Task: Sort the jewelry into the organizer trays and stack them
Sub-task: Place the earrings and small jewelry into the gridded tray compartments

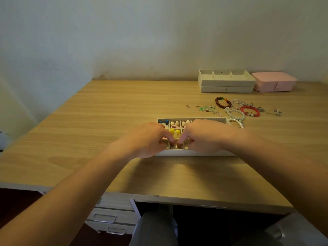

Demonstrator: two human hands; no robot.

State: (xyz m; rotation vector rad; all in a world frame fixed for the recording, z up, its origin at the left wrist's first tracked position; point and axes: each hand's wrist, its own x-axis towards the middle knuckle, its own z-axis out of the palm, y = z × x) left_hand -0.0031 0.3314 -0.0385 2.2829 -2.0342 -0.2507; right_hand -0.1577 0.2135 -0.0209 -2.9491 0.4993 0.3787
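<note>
Left hand (147, 139) and right hand (204, 135) are meeting mid-frame, curling down into the tray (195, 153); whether they're gripping anything, cannot tell.

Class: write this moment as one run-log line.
sorting | left hand, right hand: working in near tray | grip: unclear | bracelets: loose on desk | spare trays: stacked

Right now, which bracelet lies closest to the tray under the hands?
The pearl bracelet at the tray's far right corner; the chunky white bracelet, red bracelet and brown bracelet lie farther back.

No legible text or labels anywhere.
</note>
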